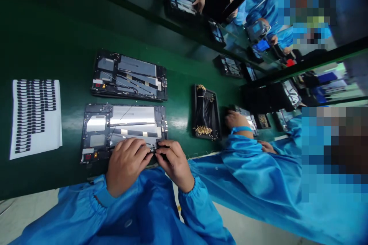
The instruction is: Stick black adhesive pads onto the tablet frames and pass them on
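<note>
An opened tablet housing (132, 115) lies flat on the green bench in front of me, its silver battery panels, dark ribbon strips and small boards exposed. My left hand (125, 166) rests over its near edge, fingers bent and thumb and forefinger pinched. Beside it at the near right corner, my right hand (176, 165) pinches too, its fingertips almost touching the left ones. What sits between the fingertips is too small and covered to make out. A thin black wire (123, 116) curves up over the battery, its lower end hidden near my left hand.
Just behind lies a stack of similar tablet housings (129, 74). To the right, a black tray (216, 122) holds bundled black cables with gold ends. A white sheet (53, 134) of black stickers lies left. A co-worker's arm (244, 141) reaches in at right; other people work beyond a rail.
</note>
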A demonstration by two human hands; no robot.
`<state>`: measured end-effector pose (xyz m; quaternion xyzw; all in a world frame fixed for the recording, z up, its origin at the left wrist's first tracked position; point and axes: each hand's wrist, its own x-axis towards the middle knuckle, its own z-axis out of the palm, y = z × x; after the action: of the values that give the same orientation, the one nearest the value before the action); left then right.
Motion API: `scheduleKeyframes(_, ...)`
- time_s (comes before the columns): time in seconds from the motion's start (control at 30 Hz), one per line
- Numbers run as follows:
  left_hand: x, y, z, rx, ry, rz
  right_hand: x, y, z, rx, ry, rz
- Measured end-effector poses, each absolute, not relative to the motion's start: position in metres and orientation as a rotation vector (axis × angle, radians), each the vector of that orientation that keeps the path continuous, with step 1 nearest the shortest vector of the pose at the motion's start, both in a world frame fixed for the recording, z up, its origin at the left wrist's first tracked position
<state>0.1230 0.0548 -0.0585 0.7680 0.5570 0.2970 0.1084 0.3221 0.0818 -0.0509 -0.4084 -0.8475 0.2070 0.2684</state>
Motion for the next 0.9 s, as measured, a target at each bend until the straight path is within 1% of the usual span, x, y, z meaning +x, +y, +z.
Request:
scheduleKeyframes(0.47,0.126,0.056,-0.06,2.27,1.696,0.822,0.323,0.08,-0.057,-1.034,-2.366,0.486)
scheduleKeyframes(0.67,0.124,0.057,-0.061,2.238,1.663,0.829,0.33,0.073,-0.069,-0.9,-2.411,0.323)
scheduleKeyframes(0.8,0.117,0.053,-0.058,2.182,1.569,0.882,0.329,0.071,-0.072,-0.916,-2.4,0.34)
scheduleKeyframes(0.9,0.11,0.048,-0.053,2.161,1.526,0.949,0.325,0.07,-0.071,-0.93,-2.41,0.278)
